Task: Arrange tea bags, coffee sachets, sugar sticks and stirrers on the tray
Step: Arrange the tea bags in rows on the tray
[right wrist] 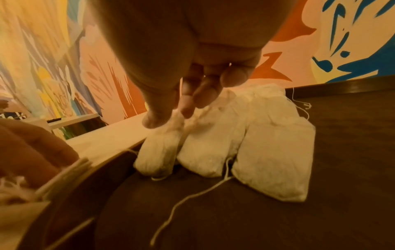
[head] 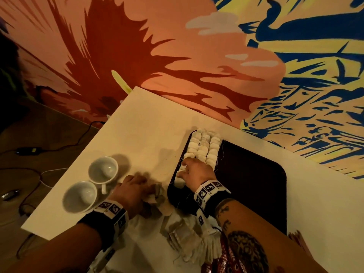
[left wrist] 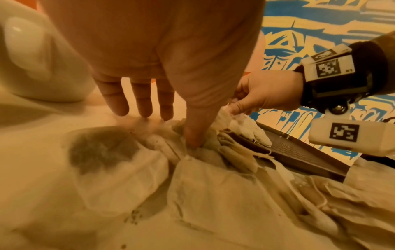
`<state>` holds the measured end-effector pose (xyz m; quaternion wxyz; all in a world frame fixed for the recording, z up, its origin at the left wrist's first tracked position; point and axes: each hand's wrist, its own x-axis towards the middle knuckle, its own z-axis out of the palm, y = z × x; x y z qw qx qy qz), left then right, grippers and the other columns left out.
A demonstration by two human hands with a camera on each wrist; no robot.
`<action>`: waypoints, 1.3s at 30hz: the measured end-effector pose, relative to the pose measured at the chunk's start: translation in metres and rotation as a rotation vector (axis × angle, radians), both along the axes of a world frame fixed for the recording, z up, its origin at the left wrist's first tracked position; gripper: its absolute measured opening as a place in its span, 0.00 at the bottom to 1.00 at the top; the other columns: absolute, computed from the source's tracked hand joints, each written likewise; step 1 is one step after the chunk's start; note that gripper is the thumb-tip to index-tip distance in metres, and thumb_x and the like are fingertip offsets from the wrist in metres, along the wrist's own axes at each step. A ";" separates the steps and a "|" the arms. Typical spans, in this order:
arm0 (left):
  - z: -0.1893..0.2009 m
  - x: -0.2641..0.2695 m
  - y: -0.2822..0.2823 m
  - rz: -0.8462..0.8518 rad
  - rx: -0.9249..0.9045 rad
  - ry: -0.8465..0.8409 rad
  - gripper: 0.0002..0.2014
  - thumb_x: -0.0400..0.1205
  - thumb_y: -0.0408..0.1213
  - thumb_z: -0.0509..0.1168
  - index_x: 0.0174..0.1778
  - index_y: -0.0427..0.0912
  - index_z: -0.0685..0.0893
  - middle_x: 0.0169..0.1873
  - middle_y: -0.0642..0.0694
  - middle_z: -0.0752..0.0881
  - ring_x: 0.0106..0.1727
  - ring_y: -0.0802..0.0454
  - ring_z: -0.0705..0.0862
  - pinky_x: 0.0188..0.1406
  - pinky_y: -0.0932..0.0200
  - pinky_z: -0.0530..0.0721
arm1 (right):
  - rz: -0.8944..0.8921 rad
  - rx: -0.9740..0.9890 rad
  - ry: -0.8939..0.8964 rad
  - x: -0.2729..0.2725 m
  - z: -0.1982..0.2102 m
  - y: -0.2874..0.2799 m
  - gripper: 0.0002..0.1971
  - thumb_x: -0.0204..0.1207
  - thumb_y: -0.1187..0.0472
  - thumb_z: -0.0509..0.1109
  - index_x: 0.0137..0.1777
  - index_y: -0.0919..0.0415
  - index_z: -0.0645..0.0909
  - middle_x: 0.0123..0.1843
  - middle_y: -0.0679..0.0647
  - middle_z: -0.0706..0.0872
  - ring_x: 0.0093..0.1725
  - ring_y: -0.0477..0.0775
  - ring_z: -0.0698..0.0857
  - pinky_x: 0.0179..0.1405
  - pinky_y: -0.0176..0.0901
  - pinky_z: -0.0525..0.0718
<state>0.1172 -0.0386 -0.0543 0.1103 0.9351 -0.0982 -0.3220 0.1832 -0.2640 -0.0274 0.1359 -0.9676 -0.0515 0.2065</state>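
A dark tray [head: 254,186] lies on the white table, with several white tea bags [head: 203,147] lined up in rows along its left side. My right hand [head: 194,170] is over the near end of those rows and pinches the top of a tea bag [right wrist: 159,152] that rests on the tray floor [right wrist: 213,211]. A loose heap of tea bags [head: 177,231] lies on the table in front of the tray. My left hand [head: 132,190] reaches into this heap [left wrist: 213,186]; its thumb presses down among the bags while its fingers [left wrist: 141,99] stay straight.
Two white cups [head: 92,183] stand left of my left hand, close to the table's left edge. Red sachets [head: 222,261] lie at the near edge below the tea bag heap. A painted wall runs behind the table. The tray's right part [head: 256,164] holds nothing.
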 end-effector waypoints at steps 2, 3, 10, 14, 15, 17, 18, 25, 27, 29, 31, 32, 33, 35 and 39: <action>0.002 0.003 0.001 -0.031 0.014 -0.002 0.33 0.75 0.58 0.71 0.76 0.74 0.68 0.80 0.57 0.64 0.79 0.47 0.63 0.76 0.44 0.68 | -0.036 0.076 -0.045 -0.004 0.004 -0.002 0.22 0.79 0.40 0.68 0.70 0.46 0.75 0.68 0.49 0.81 0.65 0.55 0.82 0.64 0.52 0.80; 0.003 0.003 0.002 -0.036 0.010 -0.005 0.30 0.76 0.57 0.69 0.76 0.73 0.70 0.79 0.57 0.67 0.77 0.48 0.65 0.75 0.45 0.70 | -0.052 0.118 -0.063 -0.008 0.006 -0.003 0.22 0.80 0.40 0.67 0.71 0.46 0.74 0.69 0.49 0.80 0.65 0.56 0.82 0.64 0.53 0.80; 0.011 -0.001 0.012 0.086 -0.119 -0.041 0.13 0.82 0.50 0.63 0.62 0.56 0.80 0.62 0.50 0.85 0.62 0.48 0.84 0.59 0.54 0.81 | -0.146 0.323 -0.086 -0.040 0.013 -0.002 0.23 0.81 0.44 0.67 0.74 0.44 0.72 0.71 0.47 0.76 0.60 0.54 0.84 0.66 0.51 0.82; 0.023 -0.006 0.018 0.315 -0.268 -0.090 0.09 0.79 0.49 0.66 0.49 0.51 0.75 0.44 0.50 0.85 0.48 0.47 0.86 0.46 0.54 0.83 | -0.152 0.385 -0.099 -0.063 0.011 0.008 0.19 0.82 0.46 0.67 0.71 0.46 0.75 0.69 0.46 0.77 0.56 0.50 0.85 0.63 0.43 0.81; 0.028 -0.006 0.019 0.360 -0.289 -0.119 0.09 0.79 0.48 0.67 0.46 0.51 0.75 0.41 0.50 0.84 0.45 0.48 0.85 0.44 0.55 0.82 | -0.149 0.405 -0.094 -0.067 0.011 0.012 0.18 0.82 0.48 0.67 0.70 0.47 0.77 0.69 0.46 0.77 0.54 0.48 0.84 0.62 0.40 0.81; 0.040 -0.008 0.019 0.434 -0.329 -0.161 0.09 0.79 0.47 0.69 0.42 0.51 0.74 0.36 0.51 0.83 0.38 0.51 0.83 0.37 0.56 0.78 | -0.139 0.440 -0.072 -0.076 0.014 0.020 0.16 0.83 0.50 0.67 0.69 0.49 0.79 0.68 0.46 0.78 0.55 0.46 0.84 0.61 0.36 0.80; 0.046 -0.010 0.019 0.459 -0.364 -0.171 0.10 0.79 0.45 0.70 0.40 0.51 0.74 0.34 0.51 0.83 0.36 0.52 0.82 0.35 0.56 0.77 | -0.127 0.449 -0.046 -0.080 0.016 0.026 0.16 0.82 0.51 0.68 0.69 0.49 0.79 0.67 0.47 0.79 0.56 0.47 0.84 0.63 0.37 0.80; 0.057 -0.014 0.025 0.597 -0.706 -0.112 0.16 0.74 0.32 0.72 0.53 0.55 0.81 0.44 0.51 0.88 0.46 0.53 0.87 0.39 0.61 0.83 | -0.087 0.531 0.146 -0.095 0.010 0.068 0.14 0.78 0.50 0.71 0.63 0.43 0.80 0.56 0.45 0.89 0.52 0.49 0.88 0.58 0.48 0.87; 0.058 -0.018 0.025 0.707 -0.924 -0.005 0.20 0.72 0.30 0.72 0.58 0.54 0.84 0.46 0.47 0.90 0.45 0.50 0.89 0.35 0.59 0.86 | -0.156 0.590 0.123 -0.096 0.010 0.076 0.09 0.79 0.53 0.71 0.58 0.46 0.82 0.52 0.48 0.91 0.51 0.50 0.89 0.57 0.52 0.87; 0.062 -0.021 0.023 0.796 -1.067 0.087 0.19 0.76 0.23 0.71 0.59 0.47 0.85 0.44 0.41 0.90 0.40 0.49 0.89 0.32 0.56 0.87 | -0.216 0.637 0.110 -0.096 0.010 0.080 0.08 0.77 0.54 0.73 0.55 0.45 0.82 0.51 0.49 0.92 0.51 0.50 0.89 0.57 0.55 0.88; 0.068 -0.024 0.021 0.860 -1.117 0.151 0.14 0.80 0.20 0.68 0.56 0.40 0.86 0.43 0.39 0.90 0.39 0.50 0.90 0.32 0.54 0.88 | -0.228 0.660 0.095 -0.096 0.013 0.083 0.10 0.74 0.53 0.73 0.55 0.44 0.83 0.50 0.49 0.92 0.51 0.50 0.90 0.56 0.55 0.88; 0.070 -0.025 0.020 0.904 -1.137 0.176 0.11 0.81 0.20 0.67 0.54 0.37 0.87 0.43 0.39 0.90 0.40 0.49 0.90 0.34 0.53 0.89 | -0.219 0.653 0.080 -0.096 0.015 0.084 0.12 0.73 0.51 0.72 0.56 0.44 0.83 0.50 0.48 0.92 0.50 0.49 0.90 0.56 0.54 0.88; 0.072 -0.026 0.019 0.951 -1.165 0.195 0.09 0.81 0.21 0.67 0.53 0.35 0.86 0.42 0.38 0.90 0.41 0.48 0.90 0.35 0.52 0.90 | -0.213 0.656 0.073 -0.096 0.017 0.085 0.12 0.72 0.50 0.71 0.56 0.44 0.83 0.49 0.48 0.92 0.49 0.49 0.90 0.55 0.53 0.88; 0.074 -0.027 0.018 1.030 -1.232 0.210 0.06 0.82 0.21 0.66 0.51 0.32 0.85 0.43 0.36 0.89 0.43 0.44 0.89 0.37 0.52 0.89 | -0.256 0.732 0.078 -0.095 0.021 0.083 0.10 0.76 0.57 0.70 0.56 0.45 0.82 0.48 0.48 0.92 0.46 0.45 0.90 0.52 0.46 0.88; 0.077 -0.027 0.016 1.040 -1.271 0.211 0.03 0.81 0.23 0.67 0.48 0.32 0.84 0.39 0.38 0.88 0.38 0.49 0.90 0.34 0.58 0.88 | -0.331 0.890 0.145 -0.095 0.035 0.078 0.06 0.84 0.60 0.66 0.56 0.50 0.83 0.42 0.48 0.90 0.36 0.43 0.87 0.33 0.29 0.80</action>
